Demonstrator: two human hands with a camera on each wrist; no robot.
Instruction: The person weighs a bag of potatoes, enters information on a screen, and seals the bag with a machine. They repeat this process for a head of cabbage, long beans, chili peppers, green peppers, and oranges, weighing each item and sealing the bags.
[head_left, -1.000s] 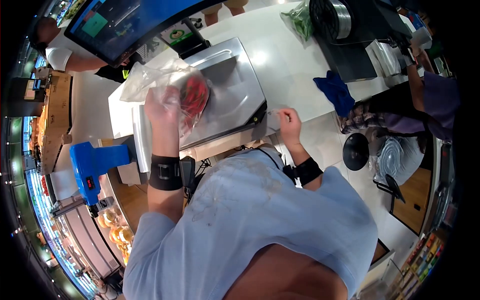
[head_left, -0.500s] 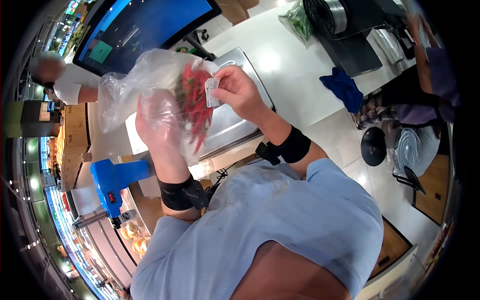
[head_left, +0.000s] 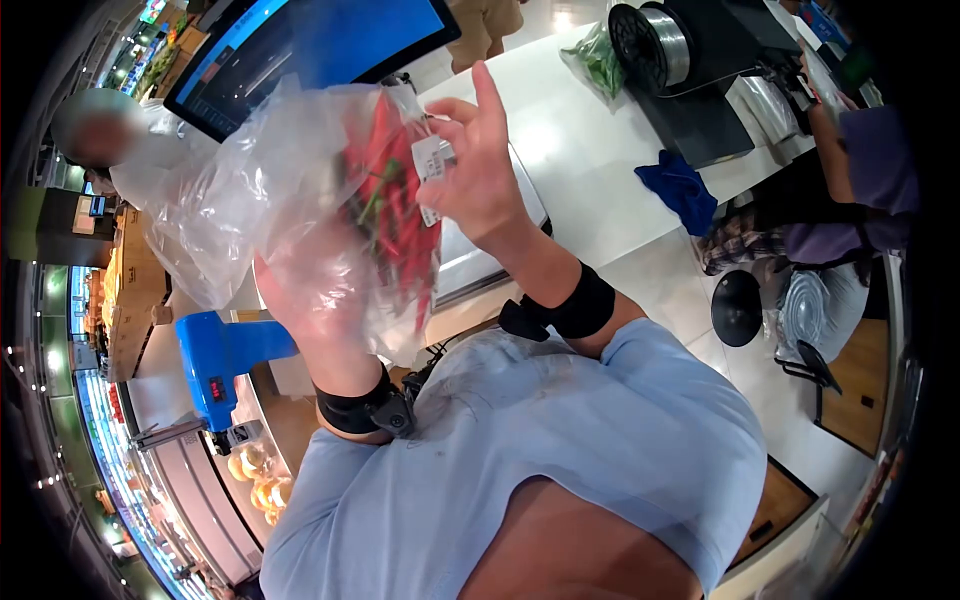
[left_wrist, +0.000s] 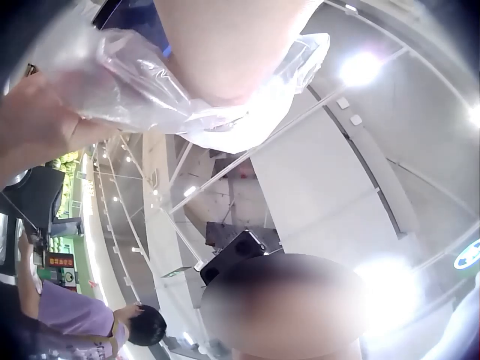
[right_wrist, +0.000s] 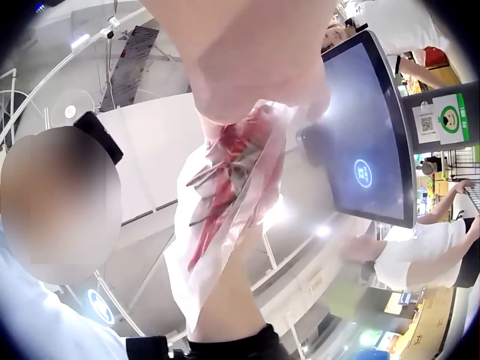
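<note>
head view gives us one clear plastic bag [head_left: 250,200], thin and crinkled, held up in the upper middle of the frame, above one steel scale plate [head_left: 475,255]. inside we see a bunch of long, glossy red chillies [head_left: 400,210] with green stems, too tangled to count. one small white rectangular label [head_left: 432,160] with dark print sits on the bag's right face.

we count two hands, each with one black wrist band. our left hand [head_left: 310,290] shows through the film, gripping the bag from below. our right hand [head_left: 480,180] has its thumb pressed on the label, forefinger straight up, other fingers loosely spread.

at lower left we see one blue gun-shaped plastic tool [head_left: 225,360]. at the top sits one flat dark screen [head_left: 320,40]. at upper right we see one crumpled blue cloth [head_left: 680,190] and one round spool of shiny wire [head_left: 650,40] on the white counter [head_left: 580,130].
</note>
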